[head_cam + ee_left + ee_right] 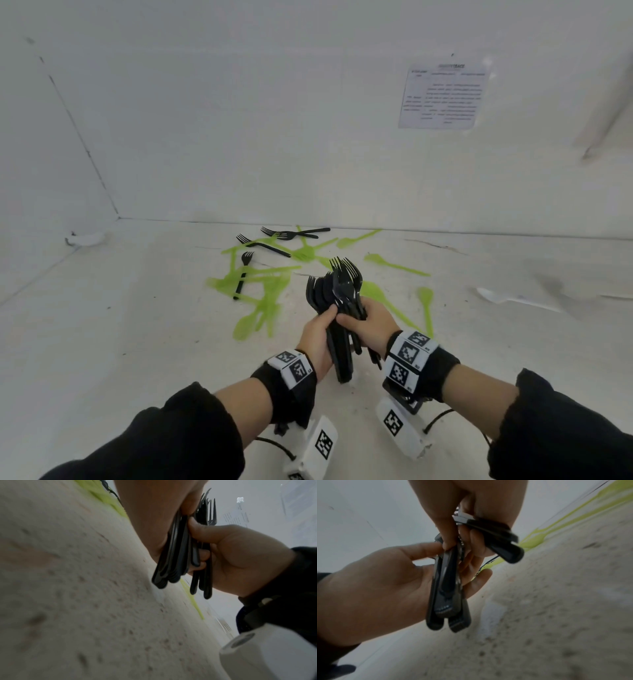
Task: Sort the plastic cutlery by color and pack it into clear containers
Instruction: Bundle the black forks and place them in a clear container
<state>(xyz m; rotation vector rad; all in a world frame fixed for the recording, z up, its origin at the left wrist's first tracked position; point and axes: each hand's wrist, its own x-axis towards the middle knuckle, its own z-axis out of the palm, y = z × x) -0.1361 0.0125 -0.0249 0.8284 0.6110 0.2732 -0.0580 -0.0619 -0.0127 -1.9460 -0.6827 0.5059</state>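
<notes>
Black cutlery bundle (pixel 337 308) is held upright above the counter (pixel 137 325), forks' tines up. Left hand (pixel 317 337) and right hand (pixel 371 325) both clasp the handles, apparently to square the stack. Green cutlery (pixel 263 294) and stray black forks (pixel 270 244) lie scattered beyond. No clear container is visible, so packing is judged pending

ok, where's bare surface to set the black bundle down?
Bare: the near-left floor, between the left wall and the green cutlery pile. Crowded: centre-back, where black forks cross green pieces, and right of the hands, with green spoons. The black bundle sits between.
</notes>
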